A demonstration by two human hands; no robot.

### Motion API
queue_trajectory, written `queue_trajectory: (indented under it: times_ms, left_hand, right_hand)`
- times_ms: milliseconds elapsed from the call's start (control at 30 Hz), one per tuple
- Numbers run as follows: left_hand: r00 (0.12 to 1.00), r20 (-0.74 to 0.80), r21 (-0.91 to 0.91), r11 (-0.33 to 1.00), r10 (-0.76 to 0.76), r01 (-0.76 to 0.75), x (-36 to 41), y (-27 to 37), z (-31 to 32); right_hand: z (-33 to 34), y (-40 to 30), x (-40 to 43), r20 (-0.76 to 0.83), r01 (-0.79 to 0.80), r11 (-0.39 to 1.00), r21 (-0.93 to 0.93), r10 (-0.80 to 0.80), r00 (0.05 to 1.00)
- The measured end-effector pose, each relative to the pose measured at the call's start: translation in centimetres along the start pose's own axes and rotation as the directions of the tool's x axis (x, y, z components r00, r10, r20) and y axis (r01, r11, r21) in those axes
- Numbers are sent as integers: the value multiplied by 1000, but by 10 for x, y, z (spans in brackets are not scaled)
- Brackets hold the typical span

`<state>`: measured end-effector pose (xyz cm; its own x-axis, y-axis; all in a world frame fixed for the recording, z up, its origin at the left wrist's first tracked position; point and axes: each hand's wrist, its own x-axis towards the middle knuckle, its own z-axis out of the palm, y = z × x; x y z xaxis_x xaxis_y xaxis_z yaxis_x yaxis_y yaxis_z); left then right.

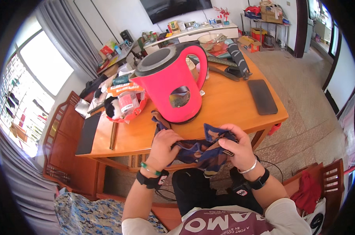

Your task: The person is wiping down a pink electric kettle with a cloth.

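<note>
A dark blue and brown patterned cloth (195, 149) is stretched between both hands at the near edge of a wooden table (224, 111). My left hand (165, 144) grips its left part, and one end of the cloth rises beyond that hand onto the table beside the kettle. My right hand (237, 144) pinches a bunched part between thumb and fingers, while a loose fold hangs down below. Just beyond the hands, a pink electric kettle (168, 79) with a dark lid stands upright on the table, its handle towards the right and its spout towards the left.
Left of the kettle sits a red basket (136, 113) with packets, near chopsticks (113, 135) and a dark mat (89, 133). A black flat slab (262, 97) lies at the table's right. Behind are a glass bowl (211, 41) and a dark folded strap-like object (238, 58). Wooden seats flank the person.
</note>
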<state>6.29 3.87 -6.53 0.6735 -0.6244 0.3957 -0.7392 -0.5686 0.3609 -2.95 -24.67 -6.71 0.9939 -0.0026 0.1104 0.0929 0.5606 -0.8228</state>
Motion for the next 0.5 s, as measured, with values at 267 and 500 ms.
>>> queue_trajectory:
  times_ms: [267, 500]
  left_hand:
    - [924, 146, -814, 488, -355, 316, 4, 77, -47]
    - [997, 74, -327, 945, 34, -8, 29, 117, -39]
  right_hand:
    - [-19, -13, -12, 167, 252, 547, -798, -202, 965]
    - [14, -21, -19, 403, 75, 628, -774, 398, 824]
